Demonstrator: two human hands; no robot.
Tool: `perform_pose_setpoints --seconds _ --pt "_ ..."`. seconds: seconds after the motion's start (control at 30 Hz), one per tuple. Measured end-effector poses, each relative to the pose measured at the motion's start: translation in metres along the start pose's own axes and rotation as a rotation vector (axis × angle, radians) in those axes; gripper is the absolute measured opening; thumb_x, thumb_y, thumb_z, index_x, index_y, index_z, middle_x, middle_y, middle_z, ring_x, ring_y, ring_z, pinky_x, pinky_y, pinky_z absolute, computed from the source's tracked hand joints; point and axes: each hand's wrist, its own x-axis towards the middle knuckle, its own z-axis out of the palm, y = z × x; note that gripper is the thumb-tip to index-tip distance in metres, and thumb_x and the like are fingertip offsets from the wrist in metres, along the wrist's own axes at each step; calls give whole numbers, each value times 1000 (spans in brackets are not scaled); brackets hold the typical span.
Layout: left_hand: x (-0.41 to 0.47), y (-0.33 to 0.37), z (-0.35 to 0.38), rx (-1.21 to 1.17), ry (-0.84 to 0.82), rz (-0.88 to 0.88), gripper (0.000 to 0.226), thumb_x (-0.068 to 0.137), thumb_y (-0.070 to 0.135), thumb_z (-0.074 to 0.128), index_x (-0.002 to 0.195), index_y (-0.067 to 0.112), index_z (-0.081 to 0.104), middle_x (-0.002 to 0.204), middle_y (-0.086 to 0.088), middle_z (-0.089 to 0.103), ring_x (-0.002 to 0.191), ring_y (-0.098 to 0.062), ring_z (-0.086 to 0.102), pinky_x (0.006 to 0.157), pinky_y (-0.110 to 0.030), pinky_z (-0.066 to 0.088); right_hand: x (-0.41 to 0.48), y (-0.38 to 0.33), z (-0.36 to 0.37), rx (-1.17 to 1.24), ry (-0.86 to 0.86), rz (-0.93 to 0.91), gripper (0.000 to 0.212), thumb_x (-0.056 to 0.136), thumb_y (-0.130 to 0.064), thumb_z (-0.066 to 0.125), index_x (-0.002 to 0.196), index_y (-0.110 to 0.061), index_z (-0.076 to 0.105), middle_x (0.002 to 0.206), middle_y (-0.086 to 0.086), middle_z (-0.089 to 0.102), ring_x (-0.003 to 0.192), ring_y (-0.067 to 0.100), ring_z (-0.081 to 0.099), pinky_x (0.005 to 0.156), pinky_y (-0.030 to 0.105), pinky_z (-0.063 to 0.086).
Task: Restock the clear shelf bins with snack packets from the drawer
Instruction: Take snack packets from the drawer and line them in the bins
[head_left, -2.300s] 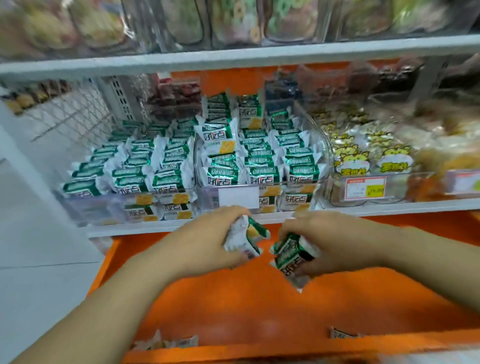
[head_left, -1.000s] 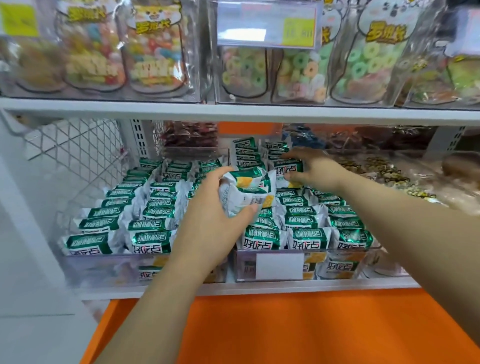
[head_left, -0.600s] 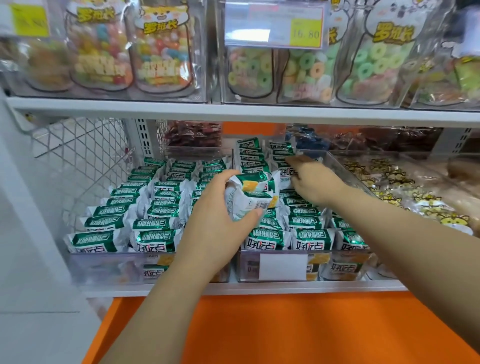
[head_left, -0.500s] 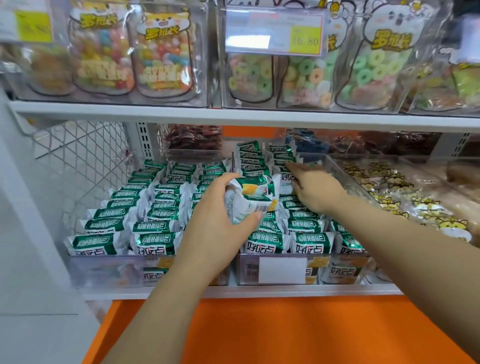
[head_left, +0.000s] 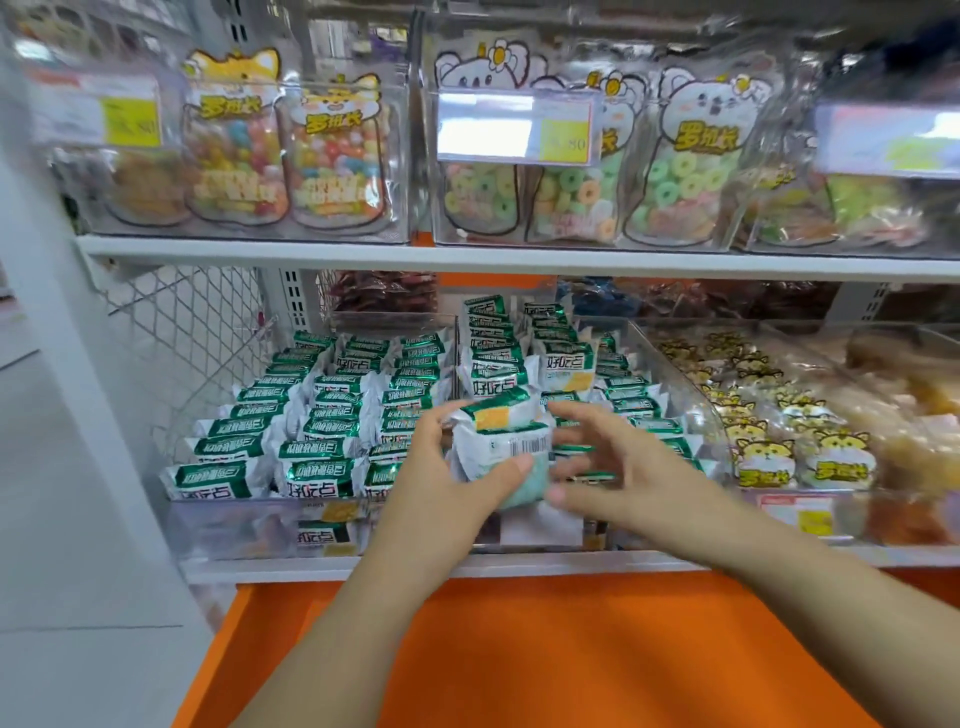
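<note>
While unshelved snack packets (head_left: 501, 441) are gripped by the left hand (head_left: 441, 470), one must next be taken by the open right hand (head_left: 618, 462).

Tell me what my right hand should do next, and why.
Probably close the right hand on one packet from the bundle that the left hand grips. The right hand is open, empty and right beside that bundle, with the middle bin just behind.
</note>
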Motion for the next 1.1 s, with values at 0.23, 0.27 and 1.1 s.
perform_pose_setpoints --seconds 0.23,0.27,1.1 --pt "-25 -6 13 -174 -74 -158 44 75 24 77 106 36 48 100 14 65 86 3 65 76 -16 52 -21 4 6 -26 49 36 39 77 -24 77 104 -38 52 81 -1 55 66 18 56 68 32 47" --pt "-26 -5 11 -210 -105 -185 48 74 30 79 112 34 50 102 12 67 92 0 65 84 -22 52 -23 3 5 -21 37 36 36 77 -27 77 101 -35 52 74 3 54 66 21 56 69 36 48" --pt "-18 1 -5 -422 -61 -380 18 97 22 48 104 9 57 98 -7 73 90 -27 71 74 -38 57 -26 19 4 -155 140 -296 15 87 -24 63 100 -30 68 133 -24 44 117 -7 47 90 15 42"
